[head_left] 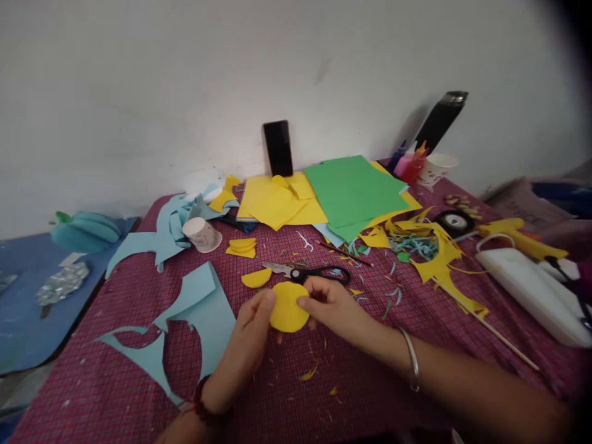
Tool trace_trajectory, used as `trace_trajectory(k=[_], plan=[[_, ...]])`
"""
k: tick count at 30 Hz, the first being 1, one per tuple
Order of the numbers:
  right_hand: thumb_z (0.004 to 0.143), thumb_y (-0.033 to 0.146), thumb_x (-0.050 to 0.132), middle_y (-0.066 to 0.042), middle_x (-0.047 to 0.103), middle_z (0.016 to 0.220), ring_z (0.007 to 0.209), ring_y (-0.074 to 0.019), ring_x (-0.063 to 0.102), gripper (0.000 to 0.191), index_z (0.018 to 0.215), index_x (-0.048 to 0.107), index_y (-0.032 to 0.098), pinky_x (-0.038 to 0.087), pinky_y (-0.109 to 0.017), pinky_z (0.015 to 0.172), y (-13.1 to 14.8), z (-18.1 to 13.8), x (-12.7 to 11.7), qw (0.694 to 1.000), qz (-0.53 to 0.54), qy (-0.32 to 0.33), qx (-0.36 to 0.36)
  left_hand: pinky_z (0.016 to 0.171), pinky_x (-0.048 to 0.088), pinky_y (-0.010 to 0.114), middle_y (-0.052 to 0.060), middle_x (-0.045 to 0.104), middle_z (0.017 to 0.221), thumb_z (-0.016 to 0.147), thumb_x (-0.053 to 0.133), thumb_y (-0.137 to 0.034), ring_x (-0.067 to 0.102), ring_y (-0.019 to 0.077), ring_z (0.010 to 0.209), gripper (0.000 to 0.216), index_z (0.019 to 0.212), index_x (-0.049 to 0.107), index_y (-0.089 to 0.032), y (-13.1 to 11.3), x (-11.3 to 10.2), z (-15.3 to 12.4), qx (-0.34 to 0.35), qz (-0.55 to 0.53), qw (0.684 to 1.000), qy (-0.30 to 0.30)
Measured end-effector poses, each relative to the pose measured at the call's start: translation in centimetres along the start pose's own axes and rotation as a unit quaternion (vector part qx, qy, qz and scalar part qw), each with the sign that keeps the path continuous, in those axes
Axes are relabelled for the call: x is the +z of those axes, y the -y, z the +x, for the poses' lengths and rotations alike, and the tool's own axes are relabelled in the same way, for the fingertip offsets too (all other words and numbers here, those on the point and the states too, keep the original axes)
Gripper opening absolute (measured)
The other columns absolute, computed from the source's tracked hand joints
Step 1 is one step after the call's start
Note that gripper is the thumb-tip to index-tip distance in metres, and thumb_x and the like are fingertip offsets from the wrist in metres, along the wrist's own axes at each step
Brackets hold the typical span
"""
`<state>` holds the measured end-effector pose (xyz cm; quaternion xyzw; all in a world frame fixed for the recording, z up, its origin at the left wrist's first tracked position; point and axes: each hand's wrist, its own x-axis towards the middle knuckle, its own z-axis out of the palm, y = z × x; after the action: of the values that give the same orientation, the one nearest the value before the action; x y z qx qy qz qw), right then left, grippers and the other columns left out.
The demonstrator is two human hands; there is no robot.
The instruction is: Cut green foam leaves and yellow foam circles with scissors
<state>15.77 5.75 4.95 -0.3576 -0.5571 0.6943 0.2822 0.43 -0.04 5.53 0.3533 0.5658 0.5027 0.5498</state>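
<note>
A round yellow paper circle [289,308] is held up over the table between both hands. My left hand [253,327] pinches its left edge, thumb on top. My right hand [330,305] grips its right edge between thumb and fingers. Just beyond it lie scissors [319,273] with black handles, blades pointing left. A folded yellow half circle [256,278] rests by the blade tips, and a small pile of similar folded yellow pieces [241,248] sits farther back.
Cut light-blue paper [210,308] lies left, near a paper cup [202,235]. Green sheets [354,191] and yellow sheets [277,200] lie at the back, below a phone [278,148] against the wall. Yellow scraps [437,259], a stick [490,327] and a glue gun [518,236] are right.
</note>
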Motion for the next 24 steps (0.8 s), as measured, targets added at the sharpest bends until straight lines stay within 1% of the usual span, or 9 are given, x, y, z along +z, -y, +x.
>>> trace_trajectory(k=[2, 3, 7, 10, 12, 14, 19, 22, 24], plan=[[0.075, 0.033, 0.06, 0.004, 0.054, 0.062, 0.043, -0.0059, 0.047, 0.019, 0.074, 0.048, 0.018, 0.037, -0.019, 0.042, 0.1, 0.2, -0.3, 1.0, 0.025, -0.006, 0.015, 0.036, 0.037, 0.021, 0.002, 0.06, 0.057, 0.083, 0.048, -0.061, 0.049, 0.0122, 0.044, 0.05, 0.078, 0.065, -0.015, 0.0, 0.0, 0.1, -0.023, -0.053, 0.998, 0.013], [0.075, 0.033, 0.06, 0.005, 0.054, 0.061, 0.043, -0.0057, 0.047, 0.019, 0.074, 0.048, 0.018, 0.037, -0.019, 0.042, 0.2, 0.2, -0.4, 0.999, 0.034, -0.011, 0.017, 0.035, 0.036, 0.021, 0.003, 0.061, 0.057, 0.081, 0.047, -0.065, 0.049, 0.0122, 0.043, 0.054, 0.079, 0.066, -0.014, -0.1, 0.0, 0.2, -0.036, -0.075, 0.996, 0.015], [0.074, 0.031, 0.06, 0.005, 0.053, 0.06, 0.042, -0.0057, 0.046, 0.017, 0.073, 0.048, 0.019, 0.036, -0.019, 0.041, 0.3, 0.3, -0.6, 0.999, 0.035, -0.021, 0.02, 0.036, 0.035, 0.02, 0.003, 0.06, 0.055, 0.073, 0.054, -0.069, 0.049, 0.0112, 0.042, 0.058, 0.075, 0.065, -0.012, -0.9, 0.0, 0.2, -0.055, -0.111, 0.992, 0.012], [0.073, 0.029, 0.059, 0.005, 0.052, 0.061, 0.044, -0.0067, 0.046, 0.016, 0.072, 0.047, 0.019, 0.037, -0.02, 0.043, 0.4, 0.3, -0.6, 1.0, 0.015, -0.02, 0.017, 0.039, 0.036, 0.019, 0.0, 0.057, 0.056, 0.074, 0.063, -0.058, 0.048, 0.01, 0.045, 0.044, 0.071, 0.064, -0.014, -0.9, -0.3, 0.1, -0.024, -0.101, 0.994, 0.019], [0.073, 0.028, 0.058, 0.004, 0.05, 0.061, 0.048, -0.0081, 0.047, 0.015, 0.071, 0.046, 0.02, 0.039, -0.022, 0.046, 0.5, 0.2, -0.6, 1.0, -0.003, -0.02, 0.01, 0.04, 0.036, 0.018, -0.001, 0.057, 0.058, 0.072, 0.07, -0.047, 0.047, 0.0084, 0.047, 0.033, 0.071, 0.064, -0.015, -0.6, -0.5, 0.0, 0.0, -0.084, 0.996, 0.019], [0.073, 0.028, 0.057, 0.004, 0.049, 0.061, 0.051, -0.0093, 0.047, 0.015, 0.069, 0.045, 0.02, 0.039, -0.023, 0.047, 0.6, 0.2, -0.5, 0.999, -0.029, -0.019, -0.006, 0.041, 0.036, 0.017, -0.002, 0.058, 0.062, 0.07, 0.074, -0.04, 0.046, 0.0075, 0.048, 0.027, 0.072, 0.065, -0.015, -0.3, -0.8, 0.1, 0.009, -0.064, 0.998, 0.015], [0.073, 0.025, 0.056, 0.005, 0.042, 0.06, 0.054, -0.0095, 0.039, 0.013, 0.067, 0.045, 0.02, 0.032, -0.023, 0.049, 0.3, 0.0, -0.5, 0.993, -0.094, -0.026, -0.066, 0.045, 0.037, 0.018, -0.001, 0.062, 0.066, 0.064, 0.078, -0.03, 0.049, 0.0088, 0.052, 0.02, 0.076, 0.068, -0.015, -0.4, -0.6, 0.3, 0.01, 0.006, 1.0, 0.022], [0.073, 0.025, 0.055, 0.004, 0.043, 0.062, 0.055, -0.01, 0.039, 0.011, 0.069, 0.047, 0.019, 0.033, -0.024, 0.051, 0.4, -0.1, -0.4, 0.993, -0.093, -0.02, -0.074, 0.051, 0.042, 0.021, 0.0, 0.066, 0.068, 0.061, 0.077, -0.022, 0.053, 0.0111, 0.055, 0.017, 0.075, 0.069, -0.016, -1.0, 0.1, 0.1, -0.004, 0.025, 0.999, 0.021], [0.073, 0.025, 0.056, 0.004, 0.045, 0.064, 0.057, -0.0106, 0.041, 0.01, 0.071, 0.048, 0.019, 0.035, -0.024, 0.052, 0.6, -0.1, -0.3, 0.994, -0.081, -0.018, -0.073, 0.052, 0.041, 0.022, -0.001, 0.065, 0.063, 0.06, 0.076, -0.02, 0.052, 0.0112, 0.053, 0.014, 0.071, 0.068, -0.016, -1.3, 0.5, 0.0, -0.008, 0.029, 0.999, 0.015]])
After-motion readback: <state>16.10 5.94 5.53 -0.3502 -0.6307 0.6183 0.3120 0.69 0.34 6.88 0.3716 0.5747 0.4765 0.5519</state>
